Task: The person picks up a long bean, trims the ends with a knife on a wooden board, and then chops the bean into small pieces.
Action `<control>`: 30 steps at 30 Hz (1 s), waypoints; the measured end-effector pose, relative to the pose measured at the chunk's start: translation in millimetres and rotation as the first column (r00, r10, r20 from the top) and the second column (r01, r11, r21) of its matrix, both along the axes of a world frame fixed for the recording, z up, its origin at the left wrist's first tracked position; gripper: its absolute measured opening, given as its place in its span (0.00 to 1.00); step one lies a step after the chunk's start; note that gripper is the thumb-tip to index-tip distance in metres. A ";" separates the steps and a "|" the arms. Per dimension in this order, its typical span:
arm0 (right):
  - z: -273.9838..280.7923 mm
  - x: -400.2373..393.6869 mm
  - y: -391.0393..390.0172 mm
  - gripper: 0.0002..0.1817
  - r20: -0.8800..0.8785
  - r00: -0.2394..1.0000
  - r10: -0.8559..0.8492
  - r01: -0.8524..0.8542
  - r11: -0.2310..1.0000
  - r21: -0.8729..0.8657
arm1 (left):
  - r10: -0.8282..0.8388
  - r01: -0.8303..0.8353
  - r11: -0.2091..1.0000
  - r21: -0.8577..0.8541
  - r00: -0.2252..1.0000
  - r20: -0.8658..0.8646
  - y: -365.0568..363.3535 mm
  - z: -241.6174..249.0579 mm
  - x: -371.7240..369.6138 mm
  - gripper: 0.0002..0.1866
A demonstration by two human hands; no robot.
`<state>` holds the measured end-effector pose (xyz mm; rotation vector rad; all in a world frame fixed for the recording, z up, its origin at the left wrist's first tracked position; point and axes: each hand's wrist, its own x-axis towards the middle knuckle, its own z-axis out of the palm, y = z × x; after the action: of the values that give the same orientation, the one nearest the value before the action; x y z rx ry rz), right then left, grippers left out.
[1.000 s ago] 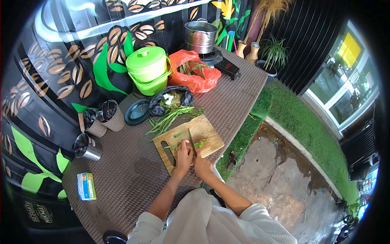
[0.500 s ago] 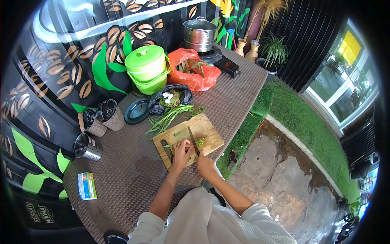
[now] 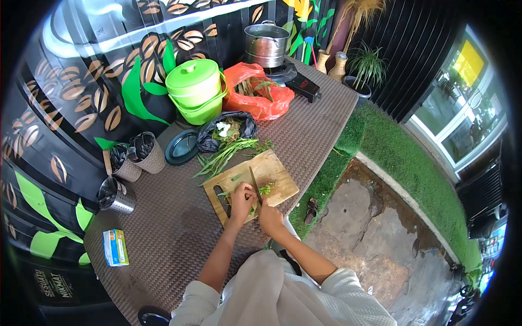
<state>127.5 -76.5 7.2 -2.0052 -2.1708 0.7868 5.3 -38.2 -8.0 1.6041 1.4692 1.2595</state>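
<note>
Right at the board [image 3: 281, 175], the right hand [image 3: 271, 219] is wrapped round the handle of the knife [image 3: 254, 179], while the left hand [image 3: 240, 203] is bunched over the board just left of the blade, thumb and fingers drawn together, seemingly pinching greens largely hidden beneath them. The work looks to be mid-cut, judging by the small heap of chopped bits [image 3: 265, 189] on the board, just right of the blade. Another stroke would call for a steady left grip, with fingertips tucked clear of the edge. The knife's long axis runs away from the person across the board, its tip at the far end and leaning a little left, its handle toward the body. The board's own long axis slants from near left to far right, with its slot at the left end. Long stems [image 3: 227, 157] lie just beyond the board's far left edge, some by the black bag [image 3: 249, 128]. Farther past the board stand the green pail [image 3: 193, 87] and red bag [image 3: 277, 107], then the pot [image 3: 266, 48] on the stove [image 3: 303, 87]. Well left of the board, a small pack [image 3: 115, 248] rests on the table [image 3: 168, 217].
</note>
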 end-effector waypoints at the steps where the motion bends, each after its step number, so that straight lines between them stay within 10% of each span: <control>1: -0.2 1.3 6.2 0.22 0.020 1.000 0.020 -0.020 1.000 0.023 | -0.006 0.006 1.000 -0.019 1.000 0.000 -0.4 2.8 0.4 0.15; 6: -3.0 11.3 12.2 0.22 0.007 1.000 0.027 -0.028 0.996 0.079 | -0.083 0.084 0.991 -0.102 0.996 0.014 -3.1 12.2 -1.6 0.13; 14: 4.0 21.1 -5.5 0.18 -0.137 0.991 0.003 0.019 0.987 0.162 | 0.029 0.022 0.970 0.243 0.979 -0.204 42.5 5.5 -29.8 0.10; 22: -12.1 35.2 -4.1 0.19 -0.076 0.991 0.107 -0.097 0.988 0.120 | 0.023 0.071 0.976 0.205 0.906 -0.423 73.4 -14.1 -57.8 0.09; 24: -5.0 36.5 -2.1 0.18 -0.042 0.997 0.067 -0.062 0.992 0.106 | -0.117 0.105 0.993 -0.060 0.960 -0.254 75.8 -18.8 -60.1 0.08; 30: 6.9 33.6 -2.8 0.16 -0.092 0.988 0.121 -0.105 0.982 0.156 | 0.029 0.024 0.990 0.141 0.931 -0.363 66.0 -12.8 -54.3 0.04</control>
<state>161.1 -79.3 14.2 -1.7458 -2.2298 0.6968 -49.1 27.8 -20.9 2.0183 1.6294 1.1308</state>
